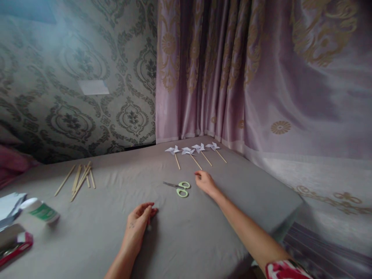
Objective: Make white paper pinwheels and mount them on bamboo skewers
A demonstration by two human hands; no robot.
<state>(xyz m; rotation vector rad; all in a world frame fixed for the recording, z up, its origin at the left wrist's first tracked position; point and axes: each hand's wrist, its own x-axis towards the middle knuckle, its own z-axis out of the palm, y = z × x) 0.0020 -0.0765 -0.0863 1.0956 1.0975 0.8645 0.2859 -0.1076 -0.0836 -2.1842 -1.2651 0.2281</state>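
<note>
My right hand (pixel 205 182) reaches forward across the grey sheet (pixel 162 240), fingers curled down and resting on the cloth just right of the green-handled scissors (pixel 179 188). It holds nothing I can see. My left hand (pixel 141 219) rests nearer to me, its fingers bent and pinched around something small and pale that I cannot make out. Beyond the right hand, several white paper pinwheels on wooden sticks (pixel 192 152) lie in a row near the curtain.
Several loose wooden sticks (pixel 80 179) lie at the left. A white glue bottle with a green label (pixel 39 210), folded white paper (pixel 10 204) and a red-edged case (pixel 13 244) sit at the far left. Patterned curtains (pixel 261 77) hang behind; the bed's edge drops off at right.
</note>
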